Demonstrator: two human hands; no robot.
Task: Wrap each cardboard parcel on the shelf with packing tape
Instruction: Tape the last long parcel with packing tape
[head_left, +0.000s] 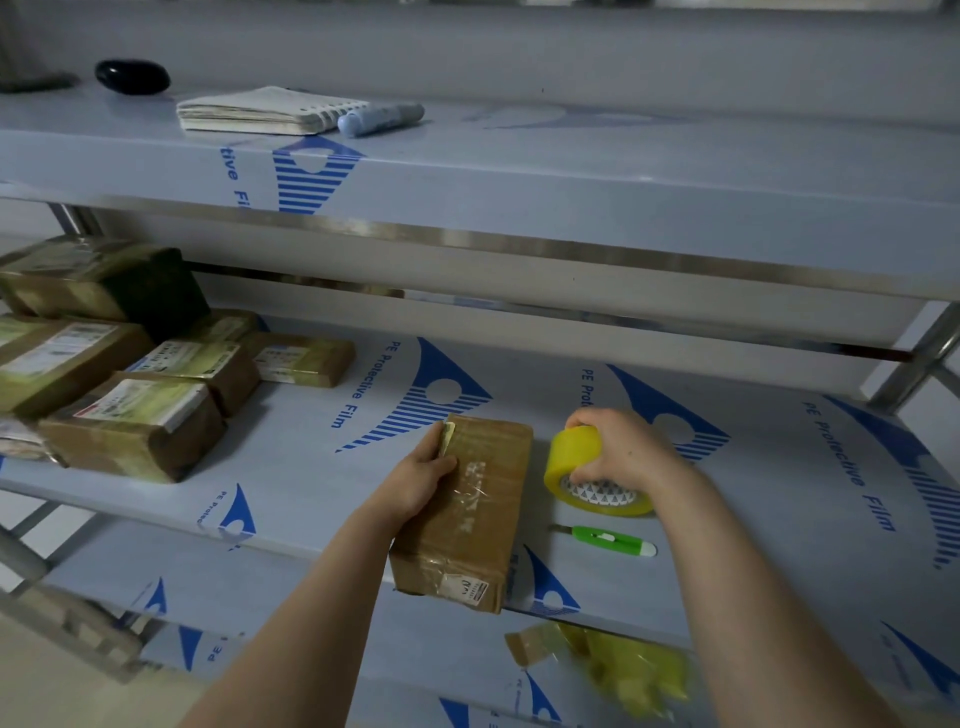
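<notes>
**Parcel Steadied, Tape Roll Taken Up**

A brown cardboard parcel (467, 514) was seen at the lower centre of the frame. It was laid on the middle shelf (753, 467) with its near end overhanging the front edge. Its left edge was gripped by the left hand (418, 480), thumb on top. The yellow tape roll (571, 462), just right of the parcel, was clasped from above by the right hand (621, 452), fingers curled round it. The parcel was judged stiff and fairly light, its old glossy tape likely slippery, so the long edges were thought the surest hold. "PE Protective Film" was printed across the shelf. The label on the parcel's near end could not be read.
</notes>
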